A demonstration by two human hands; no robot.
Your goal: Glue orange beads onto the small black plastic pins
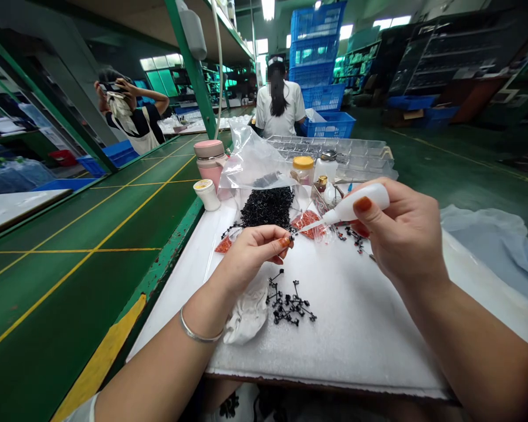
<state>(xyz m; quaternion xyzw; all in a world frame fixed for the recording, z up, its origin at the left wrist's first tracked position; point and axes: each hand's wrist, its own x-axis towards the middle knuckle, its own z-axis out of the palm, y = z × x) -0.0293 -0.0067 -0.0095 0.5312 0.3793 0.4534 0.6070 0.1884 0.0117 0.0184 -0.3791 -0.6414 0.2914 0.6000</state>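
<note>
Between thumb and fingers, my left hand (259, 249) pinches a small black part (291, 238), mostly hidden by the fingertips. My right hand (405, 228) grips a white squeeze bottle (356, 205), tilted so that its thin nozzle points down left and its tip is at the black part. Below the hands lies a loose cluster of small black stick-like parts (290, 308). Beside it, partly behind my left wrist, is a crumpled white cloth or tissue (249, 313). A large heap of the black parts (267, 206) sits beyond my left hand, near a bag of small orange-red pieces (310, 223).
A pink thermos (210, 161), a white spool-like container (206, 194), a yellow-lidded jar (303, 169) and a clear compartment tray (361, 155) stand at the back. A green conveyor belt (83, 234) runs along the left. Two people (281, 97) are farther off, near stacked blue crates (317, 44).
</note>
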